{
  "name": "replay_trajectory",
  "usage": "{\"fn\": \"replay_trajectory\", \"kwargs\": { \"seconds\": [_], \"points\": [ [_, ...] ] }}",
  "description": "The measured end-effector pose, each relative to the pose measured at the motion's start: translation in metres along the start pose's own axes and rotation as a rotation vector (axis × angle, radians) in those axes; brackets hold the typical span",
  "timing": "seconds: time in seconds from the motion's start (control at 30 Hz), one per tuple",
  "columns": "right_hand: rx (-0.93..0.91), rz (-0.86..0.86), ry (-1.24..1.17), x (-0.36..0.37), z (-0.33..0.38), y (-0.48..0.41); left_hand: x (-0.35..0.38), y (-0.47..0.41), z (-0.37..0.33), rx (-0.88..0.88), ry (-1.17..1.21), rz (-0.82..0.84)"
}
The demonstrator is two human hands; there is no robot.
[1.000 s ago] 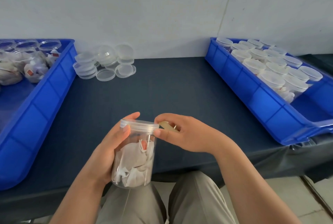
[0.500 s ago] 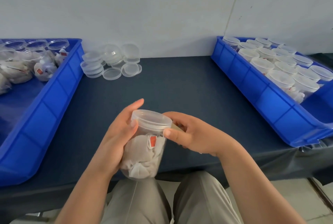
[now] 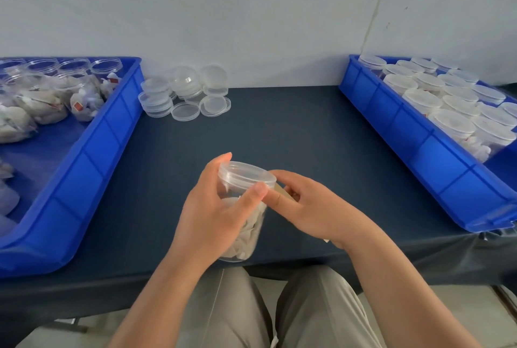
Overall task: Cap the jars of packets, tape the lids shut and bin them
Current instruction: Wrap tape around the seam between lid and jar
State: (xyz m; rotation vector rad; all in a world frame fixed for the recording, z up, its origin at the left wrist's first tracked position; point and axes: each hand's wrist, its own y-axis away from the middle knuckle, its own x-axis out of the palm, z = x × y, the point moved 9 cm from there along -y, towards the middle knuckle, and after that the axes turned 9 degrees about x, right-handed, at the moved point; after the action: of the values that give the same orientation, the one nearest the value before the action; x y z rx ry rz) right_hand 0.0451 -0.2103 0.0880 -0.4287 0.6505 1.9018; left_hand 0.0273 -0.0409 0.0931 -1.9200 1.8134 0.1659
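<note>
Two hands, one jar: the left hand [image 3: 212, 213] is wrapped round the body of a clear round plastic jar of pale paper packets [image 3: 251, 226]. Its thumb is pressed to the skirt of the clear plastic lid [image 3: 244, 172] and its forefinger is raised behind the rim.
Jar's place: held tilted just above the near edge of the dark blue cloth-covered table [image 3: 279, 129], over the person's lap.
Right hand: the right hand [image 3: 307, 207] has its fingers curled and close together. Thumb and forefinger pinch a small tan piece [image 3: 280, 189] right at the lid's right edge. Most of that piece is hidden, so I cannot say for certain that it is tape.
Lid: seated on the jar's mouth, with no tape visible across it.
Step in hand: probably the start of taping, since the cap is on and no seal shows.
Supply: a blue plastic bin at left [image 3: 112, 135] holds uncapped clear jars of packets [image 3: 75, 90]. Loose clear lids [image 3: 184, 95] are stacked on the table just beside it, by the wall.
Finished: a blue plastic bin at right [image 3: 405, 135] holds rows of capped jars [image 3: 447, 101], well apart from the hands.
Next move: likely to lay the strip over the seam of lid and jar and press it flat while the left hand stops the jar turning. After that, reach across to the right bin.
</note>
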Motion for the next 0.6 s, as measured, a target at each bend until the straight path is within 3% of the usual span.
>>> {"fn": "replay_trajectory", "kwargs": {
  "seconds": [0.27, 0.47, 0.6],
  "points": [
    [0.042, 0.060, 0.193, -0.014, -0.003, 0.012, -0.003, -0.001, 0.010, -0.049, 0.064, 0.041],
    [0.032, -0.088, 0.255, -0.031, -0.007, 0.019, -0.008, 0.001, 0.018, -0.122, 0.126, 0.009],
    [0.048, -0.085, 0.211, -0.041, -0.007, 0.018, -0.010, 0.001, 0.027, -0.184, 0.216, 0.033]
  ]
}}
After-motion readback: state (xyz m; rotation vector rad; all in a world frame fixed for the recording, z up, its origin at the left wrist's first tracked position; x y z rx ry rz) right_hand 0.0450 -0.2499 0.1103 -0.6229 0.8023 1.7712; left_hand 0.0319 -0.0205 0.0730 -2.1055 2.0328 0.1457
